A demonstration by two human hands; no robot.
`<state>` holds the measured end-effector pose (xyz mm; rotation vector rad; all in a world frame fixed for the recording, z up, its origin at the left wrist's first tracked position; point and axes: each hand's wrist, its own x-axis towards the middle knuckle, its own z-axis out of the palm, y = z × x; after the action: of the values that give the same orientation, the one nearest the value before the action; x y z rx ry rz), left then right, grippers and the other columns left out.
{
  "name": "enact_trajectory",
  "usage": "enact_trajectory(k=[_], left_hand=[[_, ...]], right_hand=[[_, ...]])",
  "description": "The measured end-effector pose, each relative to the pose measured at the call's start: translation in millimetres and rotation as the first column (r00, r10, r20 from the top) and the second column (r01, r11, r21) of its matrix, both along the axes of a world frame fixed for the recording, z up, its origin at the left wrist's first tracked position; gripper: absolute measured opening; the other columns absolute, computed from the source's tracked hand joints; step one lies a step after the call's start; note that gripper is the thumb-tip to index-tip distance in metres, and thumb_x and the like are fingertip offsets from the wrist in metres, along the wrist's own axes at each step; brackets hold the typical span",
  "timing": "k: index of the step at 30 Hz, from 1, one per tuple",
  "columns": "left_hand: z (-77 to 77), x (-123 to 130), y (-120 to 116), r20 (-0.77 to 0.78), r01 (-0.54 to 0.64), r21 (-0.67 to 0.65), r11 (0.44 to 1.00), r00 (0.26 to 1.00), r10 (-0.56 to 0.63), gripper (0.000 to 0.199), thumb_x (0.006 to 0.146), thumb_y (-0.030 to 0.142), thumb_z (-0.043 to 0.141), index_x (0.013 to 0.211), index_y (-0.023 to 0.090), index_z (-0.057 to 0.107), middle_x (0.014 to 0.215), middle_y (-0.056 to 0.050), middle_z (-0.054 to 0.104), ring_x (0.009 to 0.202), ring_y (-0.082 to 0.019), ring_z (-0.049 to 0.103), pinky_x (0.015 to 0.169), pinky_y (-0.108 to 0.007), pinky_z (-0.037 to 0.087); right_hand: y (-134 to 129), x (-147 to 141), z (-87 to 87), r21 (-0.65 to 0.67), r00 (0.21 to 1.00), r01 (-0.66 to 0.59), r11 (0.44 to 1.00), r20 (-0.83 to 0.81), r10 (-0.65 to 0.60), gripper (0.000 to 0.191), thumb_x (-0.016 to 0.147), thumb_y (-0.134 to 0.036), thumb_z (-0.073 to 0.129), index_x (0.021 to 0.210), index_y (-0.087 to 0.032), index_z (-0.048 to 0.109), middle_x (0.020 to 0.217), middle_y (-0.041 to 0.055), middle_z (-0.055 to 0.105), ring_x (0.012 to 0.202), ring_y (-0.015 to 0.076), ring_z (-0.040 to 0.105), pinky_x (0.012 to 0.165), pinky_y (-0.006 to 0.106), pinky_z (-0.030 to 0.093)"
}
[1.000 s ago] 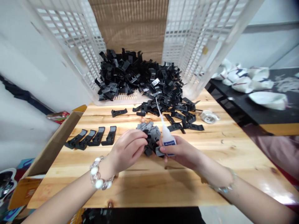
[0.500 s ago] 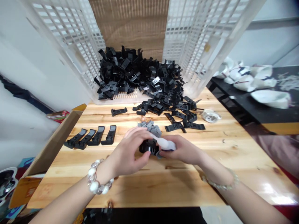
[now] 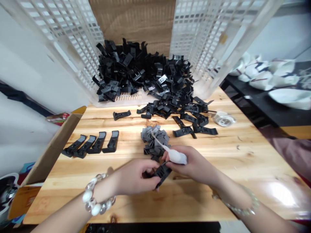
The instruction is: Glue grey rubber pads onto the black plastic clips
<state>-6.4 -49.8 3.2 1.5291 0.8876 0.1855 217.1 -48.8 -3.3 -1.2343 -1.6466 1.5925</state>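
My left hand (image 3: 137,176) pinches a black plastic clip (image 3: 163,174) by its near left end, just above the table. In my right hand (image 3: 188,161) is a small white squeeze bottle (image 3: 177,157) with a long thin nozzle pointing up and left. The right fingertips also touch the clip's far end. Beyond the hands, the nozzle crosses in front of a pile of small grey pads (image 3: 156,139). To the left, several black clips with grey pads (image 3: 97,144) lie in a row. Whether the held clip carries a pad is hard to see.
A white plastic basket (image 3: 85,72) lies on its side at the back, with a heap of black clips (image 3: 136,69) spilling onto the wooden table (image 3: 245,168). A tape roll (image 3: 224,119) sits at the right. White shell-like pieces (image 3: 289,97) lie on a dark side table.
Both hands have come nearer to me, the left one more, uncovering the grey pads. The held clip is now tilted and more in sight. The bottle has shifted slightly down and right.
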Motion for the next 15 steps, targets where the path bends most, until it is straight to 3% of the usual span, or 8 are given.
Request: enact_trajectory(k=[3, 7, 12, 15], left_hand=[[-3.0, 2.6, 0.1, 0.045, 0.097, -0.252, 0.963, 0.995, -0.088, 0.017, 0.089, 0.033, 0.055, 0.097, 0.018, 0.058, 0.086, -0.006, 0.077, 0.063, -0.013, 0.062, 0.052, -0.021, 0.038], [-1.0, 3.5, 3.4, 0.120, 0.120, -0.331, 0.936, 0.989, -0.085, 0.027, 0.092, 0.042, 0.054, 0.095, 0.016, 0.056, 0.087, -0.010, 0.077, 0.053, -0.009, 0.053, 0.047, -0.021, 0.027], [2.9, 5.4, 5.7, 0.228, 0.202, -0.435, 0.878, 0.967, -0.110, 0.038, 0.093, 0.051, 0.050, 0.095, 0.016, 0.064, 0.078, -0.008, 0.076, 0.074, -0.014, 0.066, 0.065, -0.023, 0.045], [-0.7, 7.3, 3.7, 0.254, 0.174, -0.523, 0.834, 0.966, -0.043, 0.034, 0.091, 0.049, 0.054, 0.097, 0.017, 0.063, 0.075, -0.006, 0.074, 0.075, -0.016, 0.069, 0.069, -0.027, 0.051]], right_hand=[[-3.2, -3.9, -2.3, -0.043, 0.998, 0.035, 0.998, -0.057, -0.038, 0.016, 0.079, -0.032, 0.067, 0.086, -0.018, 0.065, 0.083, 0.0055, 0.066, 0.074, 0.0188, 0.059, 0.064, 0.029, 0.047], [-5.6, -5.5, -2.5, -0.058, 0.989, 0.059, 0.997, -0.129, -0.066, 0.015, 0.080, -0.033, 0.067, 0.085, -0.019, 0.063, 0.084, 0.0052, 0.066, 0.076, 0.0185, 0.059, 0.066, 0.030, 0.047], [-8.7, -6.4, -2.2, -0.070, 0.983, -0.006, 0.998, -0.183, -0.007, 0.013, 0.081, -0.032, 0.069, 0.085, -0.021, 0.063, 0.086, 0.0046, 0.065, 0.080, 0.0185, 0.060, 0.071, 0.030, 0.049], [-10.2, -7.8, -1.8, -0.040, 0.983, 0.018, 0.999, -0.181, -0.025, 0.014, 0.080, -0.033, 0.070, 0.085, -0.022, 0.064, 0.092, 0.0058, 0.066, 0.089, 0.0209, 0.061, 0.075, 0.032, 0.050]])
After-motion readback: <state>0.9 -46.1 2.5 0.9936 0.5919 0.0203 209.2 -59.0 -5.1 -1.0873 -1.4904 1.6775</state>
